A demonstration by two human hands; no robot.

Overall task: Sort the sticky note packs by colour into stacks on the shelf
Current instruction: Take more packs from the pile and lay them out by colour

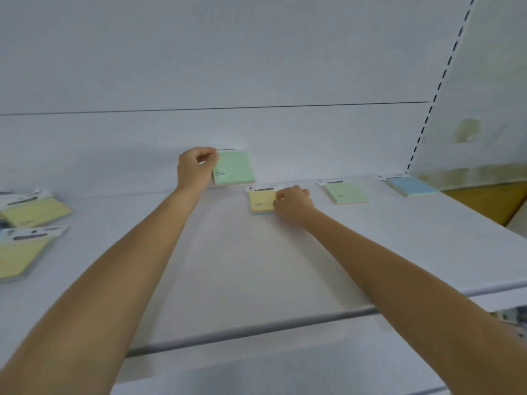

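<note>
- On the shelf (242, 252), the right hand (292, 205) is gripping a yellow pack (260, 203).
- Farther back, the left hand (196, 167) is pinching a green pack (235, 168).

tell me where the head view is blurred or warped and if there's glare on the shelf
Head view: soft even light, no glare, faint shadows beneath the arms; the yellow packs at the left edge smear with blur; the green pack held by the left hand looks sharper; the wide lens bows the shelf edge.

White shelf (242, 252), white back panel (256, 67), black-slotted upright (442, 81), stained wall (484, 115) at right (yellowish patches), soft even light
</note>
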